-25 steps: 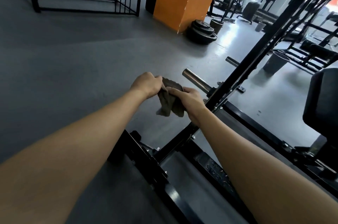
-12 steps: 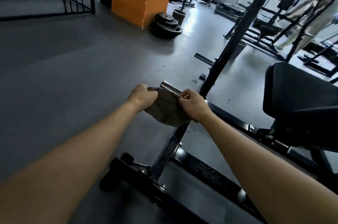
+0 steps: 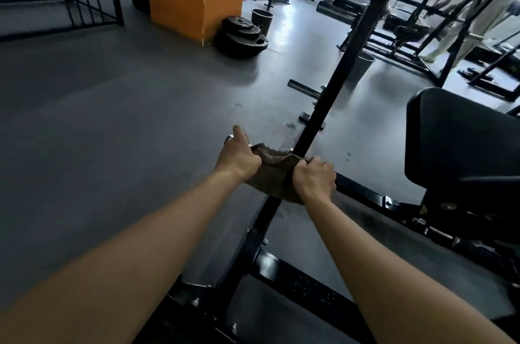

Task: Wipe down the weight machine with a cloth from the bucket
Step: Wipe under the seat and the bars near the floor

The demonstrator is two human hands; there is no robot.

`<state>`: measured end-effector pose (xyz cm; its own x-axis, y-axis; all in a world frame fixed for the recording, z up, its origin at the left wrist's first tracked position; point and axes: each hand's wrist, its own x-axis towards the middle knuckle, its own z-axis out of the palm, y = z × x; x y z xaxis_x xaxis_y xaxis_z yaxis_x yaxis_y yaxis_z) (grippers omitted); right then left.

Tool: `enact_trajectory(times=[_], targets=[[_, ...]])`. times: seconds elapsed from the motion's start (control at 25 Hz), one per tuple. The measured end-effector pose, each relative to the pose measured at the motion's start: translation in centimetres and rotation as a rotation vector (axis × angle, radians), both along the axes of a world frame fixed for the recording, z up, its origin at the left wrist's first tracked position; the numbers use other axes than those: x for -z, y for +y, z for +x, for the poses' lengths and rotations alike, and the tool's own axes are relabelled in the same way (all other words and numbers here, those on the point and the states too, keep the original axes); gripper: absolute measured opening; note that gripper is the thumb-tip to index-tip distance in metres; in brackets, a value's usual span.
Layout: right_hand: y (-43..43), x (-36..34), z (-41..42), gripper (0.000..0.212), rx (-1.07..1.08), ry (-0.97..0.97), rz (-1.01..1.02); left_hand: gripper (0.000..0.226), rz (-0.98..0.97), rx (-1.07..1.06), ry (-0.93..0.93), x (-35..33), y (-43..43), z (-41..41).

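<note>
Grip of left hand [image 3: 238,158] and right hand [image 3: 314,178] clamped on crumpled brown cloth [image 3: 274,179].

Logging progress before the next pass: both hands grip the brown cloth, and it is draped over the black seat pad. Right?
Not quite. The left hand and right hand do both grip the cloth, but it is draped over the chrome peg beside the upright, not over the seat pad, which stands apart to the right. The head view shows this.

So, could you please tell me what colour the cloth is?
The cloth is brownish-grey, shown best in the head view.
</note>
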<state>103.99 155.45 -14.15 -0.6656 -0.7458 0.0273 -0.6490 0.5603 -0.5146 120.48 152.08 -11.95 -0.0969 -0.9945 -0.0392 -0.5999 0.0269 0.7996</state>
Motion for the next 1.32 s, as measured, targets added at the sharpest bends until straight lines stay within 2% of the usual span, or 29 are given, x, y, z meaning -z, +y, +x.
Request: enact_trajectory(times=[0.16, 0.24, 0.4, 0.52, 0.64, 0.76, 0.88, 1.0, 1.08, 1.24, 1.32], targets=[[-4.5, 0.0, -2.8, 0.045, 0.090, 0.034, -0.067, 0.011, -0.007, -0.022, 0.056, 1.2, -2.8, -3.4], [-6.5, 0.5, -4.2, 0.045, 0.116, 0.019, -0.093, 0.020, 0.007, 0.038, 0.083, 2.2, -4.2, -5.0], [-9.8, 0.9, -6.5, 0.037, 0.059, 0.037, -0.151, 0.032, -0.070, 0.092, -0.037, 3.3, -7.8, -7.4], [-12.1, 0.9, -9.2, 0.026, -0.062, 0.050, -0.088, 0.036, -0.147, 0.136, -0.141, 2.7, -10.3, -9.1], [-13.2, 2.1, -10.0, 0.006, -0.145, -0.183, -0.236, 0.034, -0.173, 0.211, -0.226, 3.7, -12.6, -9.3], [-13.3, 3.4, -9.8, 0.013, -0.096, -0.383, -0.352, 0.033, -0.140, 0.327, -0.238, 4.8, -14.3, -9.8], [-13.2, 4.3, -9.5, 0.026, 0.061, -0.440, -0.435, 0.043, -0.123, 0.345, -0.293, 5.5, -14.4, -11.1], [-12.8, 4.1, -9.2, 0.049, 0.299, -0.353, -0.457, 0.044, 0.120, 0.461, -0.166, 5.7, -13.2, -13.9], [-13.1, 3.3, -9.5, 0.052, 0.347, -0.359, -0.439, 0.049, 0.224, 0.455, -0.002, 5.5, -13.7, -15.5], [-15.0, 1.2, -11.4, 0.044, 0.267, -0.517, -0.587, 0.043, 0.143, 0.402, 0.261, 4.4, -15.0, -17.4], [-15.3, 1.1, -11.6, 0.031, 0.202, -0.542, -0.620, 0.045, 0.119, 0.417, 0.283, 4.9, -15.3, -17.8]])
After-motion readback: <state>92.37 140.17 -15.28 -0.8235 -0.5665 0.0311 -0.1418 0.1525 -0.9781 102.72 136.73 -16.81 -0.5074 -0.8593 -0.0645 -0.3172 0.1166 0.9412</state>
